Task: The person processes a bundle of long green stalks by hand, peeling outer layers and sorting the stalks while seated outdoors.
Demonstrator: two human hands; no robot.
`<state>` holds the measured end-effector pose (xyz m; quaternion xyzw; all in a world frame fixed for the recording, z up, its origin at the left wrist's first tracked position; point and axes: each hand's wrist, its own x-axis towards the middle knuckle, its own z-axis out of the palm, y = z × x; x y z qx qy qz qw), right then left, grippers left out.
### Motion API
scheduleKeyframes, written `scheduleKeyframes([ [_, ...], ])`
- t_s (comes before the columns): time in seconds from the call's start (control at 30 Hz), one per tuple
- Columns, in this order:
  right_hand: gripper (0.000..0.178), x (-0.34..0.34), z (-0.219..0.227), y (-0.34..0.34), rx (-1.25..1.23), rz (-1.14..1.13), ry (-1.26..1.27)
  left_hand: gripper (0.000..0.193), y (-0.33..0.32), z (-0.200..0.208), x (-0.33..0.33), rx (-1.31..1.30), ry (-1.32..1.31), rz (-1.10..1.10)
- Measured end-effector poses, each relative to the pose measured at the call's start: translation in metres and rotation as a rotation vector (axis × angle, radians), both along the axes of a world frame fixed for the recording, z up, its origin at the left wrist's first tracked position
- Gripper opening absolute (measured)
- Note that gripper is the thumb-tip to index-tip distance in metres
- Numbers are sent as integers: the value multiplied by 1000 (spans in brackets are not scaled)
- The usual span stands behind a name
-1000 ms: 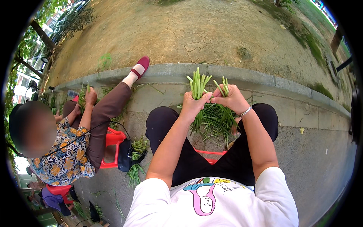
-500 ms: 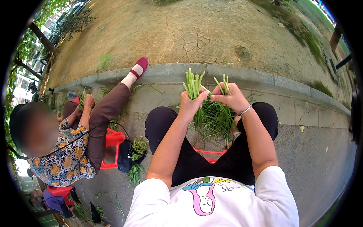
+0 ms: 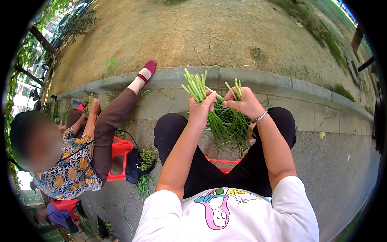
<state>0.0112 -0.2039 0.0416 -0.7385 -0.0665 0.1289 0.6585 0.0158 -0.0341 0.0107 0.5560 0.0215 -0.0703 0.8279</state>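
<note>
A bunch of long green stalks (image 3: 196, 86) with pale cut ends is gripped in my left hand (image 3: 201, 108), the ends fanning up and to the left. Close beside it, my right hand (image 3: 244, 104) pinches a smaller bundle of thinner-looking stalks (image 3: 236, 89), also ends upward. A single stalk slants between the two hands. Below both hands the dark green leafy parts (image 3: 227, 124) hang down between my knees, over more loose greens on the ground; where the held leaves end and the pile begins, I cannot tell. A metal bracelet circles my right wrist.
A concrete curb (image 3: 274, 82) runs across ahead, with cracked bare soil beyond it. To my left a person in a patterned shirt (image 3: 70, 169) sits near a red plastic stool (image 3: 117, 161), handling greens. Stalk scraps (image 3: 144, 185) lie beside a dark bag (image 3: 132, 166). Part of a red stool (image 3: 223, 161) shows beneath me.
My left hand has shifted slightly left and tilted its bunch leftward, ends fanning out more. My right hand stays nearly in place with its smaller bundle.
</note>
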Motion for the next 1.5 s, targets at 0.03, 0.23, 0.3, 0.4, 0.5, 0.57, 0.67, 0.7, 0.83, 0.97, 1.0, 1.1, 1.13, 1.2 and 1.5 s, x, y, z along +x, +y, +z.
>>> scheduleKeyframes([
  [0.03, 13, 0, -1, -1, 0, -1, 0, 11, 3, 1, 2, -11, 6, 14],
  [0.23, 14, 0, -8, -3, -18, -35, 2, 11, 0, 4, -1, 111, 4, -36],
  [0.3, 15, 0, -10, 0, -50, -31, -109, 11, -3, 3, -1, 144, -2, -39],
  [0.4, 16, 1, -11, -1, -70, -30, -93, 10, -3, 3, -2, 201, -8, -40],
  [0.5, 15, 2, -9, 0, -71, -23, -51, 10, -1, 1, -1, 241, -18, -49],
  [0.57, 15, 2, -9, -1, -44, -27, -25, 10, -1, 2, -1, 256, -27, -64],
  [0.67, 14, 3, -8, -3, -16, -33, 12, 9, -2, 5, -3, 271, -38, -72],
  [0.7, 14, 3, -8, -4, -16, -36, 23, 10, -2, 6, -3, 273, -40, -81],
  [0.83, 13, 2, -8, -3, -1, -34, 30, 9, 0, 7, -2, 301, -53, -98],
  [0.97, 13, 2, -5, -4, 50, -30, 69, 9, 1, 7, -3, 297, -54, -102],
  [1.0, 13, 2, -5, -4, 56, -32, 76, 9, 1, 7, -3, 292, -42, -93],
  [1.1, 12, 2, -4, -4, 69, -35, 82, 10, 1, 9, -2, 290, -32, -88],
  [1.13, 12, 1, -4, -4, 70, -36, 83, 10, 1, 9, -2, 292, -34, -92],
  [1.2, 8, 1, -6, -5, 50, -36, 75, 10, 2, 9, -2, 299, -37, -99],
  [1.5, 8, 2, -1, -9, 111, -35, 99, 12, 3, 13, 0, 229, -28, -81],
])
